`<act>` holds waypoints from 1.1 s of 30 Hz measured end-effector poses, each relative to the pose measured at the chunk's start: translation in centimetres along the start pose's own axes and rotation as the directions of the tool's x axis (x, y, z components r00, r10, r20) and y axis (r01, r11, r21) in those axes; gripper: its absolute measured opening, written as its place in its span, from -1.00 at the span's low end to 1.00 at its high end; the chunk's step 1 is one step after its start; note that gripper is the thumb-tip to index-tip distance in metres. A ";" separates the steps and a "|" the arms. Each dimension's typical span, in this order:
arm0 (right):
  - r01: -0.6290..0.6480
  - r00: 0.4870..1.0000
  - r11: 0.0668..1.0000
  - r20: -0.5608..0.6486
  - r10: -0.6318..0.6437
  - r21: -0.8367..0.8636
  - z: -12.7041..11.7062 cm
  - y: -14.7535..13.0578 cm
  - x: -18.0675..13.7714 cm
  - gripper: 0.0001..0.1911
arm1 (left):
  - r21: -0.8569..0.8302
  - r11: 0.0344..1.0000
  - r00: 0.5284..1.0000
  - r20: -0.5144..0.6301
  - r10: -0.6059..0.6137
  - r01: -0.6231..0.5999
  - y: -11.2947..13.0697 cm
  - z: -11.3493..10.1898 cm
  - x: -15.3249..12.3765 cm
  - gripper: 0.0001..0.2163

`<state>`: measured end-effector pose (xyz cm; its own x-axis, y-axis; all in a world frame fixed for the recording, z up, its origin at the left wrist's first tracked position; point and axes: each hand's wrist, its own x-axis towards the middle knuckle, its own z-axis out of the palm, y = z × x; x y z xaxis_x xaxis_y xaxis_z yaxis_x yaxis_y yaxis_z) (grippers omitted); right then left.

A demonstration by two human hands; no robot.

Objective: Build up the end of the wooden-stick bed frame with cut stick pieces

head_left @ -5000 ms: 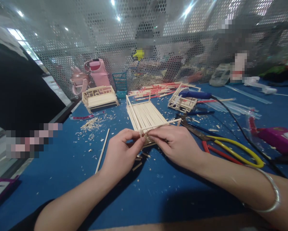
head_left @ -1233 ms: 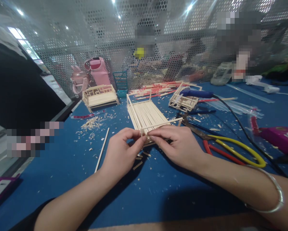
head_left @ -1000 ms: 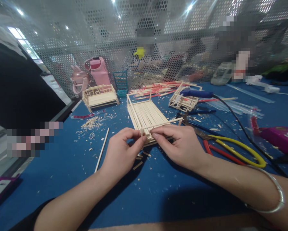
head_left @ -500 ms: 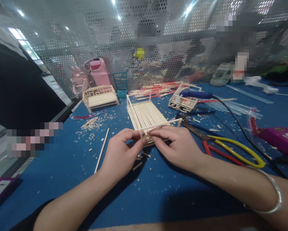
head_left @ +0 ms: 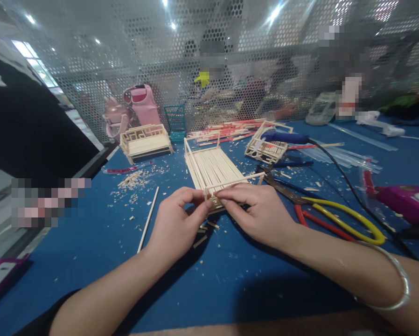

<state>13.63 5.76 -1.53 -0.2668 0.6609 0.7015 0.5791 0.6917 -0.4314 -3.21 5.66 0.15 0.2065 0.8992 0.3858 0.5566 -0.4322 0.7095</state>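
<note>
A miniature bed frame of pale wooden sticks (head_left: 216,165) lies on the blue table, with a raised rail at its far end and another at its near end. My left hand (head_left: 181,219) pinches the near left corner post between thumb and fingers. Beside it, my right hand (head_left: 258,210) is closed at the near end, thumb and fingertips just under the rail. Whatever small piece sits between the right fingertips is hidden. A single loose stick (head_left: 148,219) lies to the left of my left hand.
Pliers with red and yellow handles (head_left: 342,219) lie right of my right hand. Further back are a small stick bench (head_left: 146,142), another stick model (head_left: 267,144), a blue-handled tool (head_left: 286,136) with a black cord, and a pile of sticks (head_left: 226,130). A magenta glue gun (head_left: 401,200) lies far right.
Hardly anything differs: both hands keep their hold at the near end of the frame. At the far left, the person's dark clothing has shifted slightly.
</note>
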 end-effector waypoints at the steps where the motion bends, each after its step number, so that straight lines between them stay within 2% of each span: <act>1: 0.000 1.000 1.000 -0.004 0.000 0.001 0.0 0.0 0.0 -0.77 | 0.001 1.000 1.000 0.001 -0.001 0.001 0.0 0.0 0.0 -0.94; 15: -0.077 0.996 0.997 -0.038 0.077 0.018 0.0 -0.1 -0.2 -0.76 | 0.019 1.000 1.000 -0.003 0.018 -0.018 0.0 0.0 -0.1 -0.97; 20: -0.036 0.999 0.999 -0.039 0.036 0.010 0.1 -0.1 -0.2 -0.78 | 0.016 1.000 1.000 -0.008 -0.002 0.002 -0.1 0.0 -0.1 -0.98; 23: 0.042 0.997 0.997 -0.054 -0.046 -0.059 -0.1 -0.2 -0.1 -0.76 | 0.007 1.000 1.000 0.000 -0.007 0.007 -0.2 0.0 -0.1 -0.98; 26: 0.193 0.977 0.960 -0.045 -0.206 -0.203 -1.6 -1.1 -0.1 -0.74 | -0.008 1.000 1.000 0.002 -0.004 0.004 -0.2 -0.1 -0.1 -0.98; 29: 0.296 0.950 0.893 0.004 -0.313 -0.340 -4.5 -2.0 0.2 -0.73 | -0.021 1.000 1.000 -0.003 -0.015 0.015 -0.1 0.1 -0.2 -0.97; 31: 0.247 0.954 0.865 -0.046 -0.296 -0.436 -6.9 -1.8 0.8 -0.76 | -0.042 0.998 0.999 -0.001 -0.042 0.042 -0.1 0.1 -0.2 -0.97; 33: 0.053 0.958 0.871 -0.221 -0.182 -0.488 -9.1 -0.7 1.7 -0.86 | -0.088 0.993 0.997 0.011 -0.080 0.080 0.0 0.0 -0.3 -0.93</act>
<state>19.76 3.73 5.11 -0.1907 0.4427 0.8762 0.8663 0.4956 -0.0619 -3.27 5.37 0.04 0.1702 0.9315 0.3215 0.4988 -0.3628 0.7871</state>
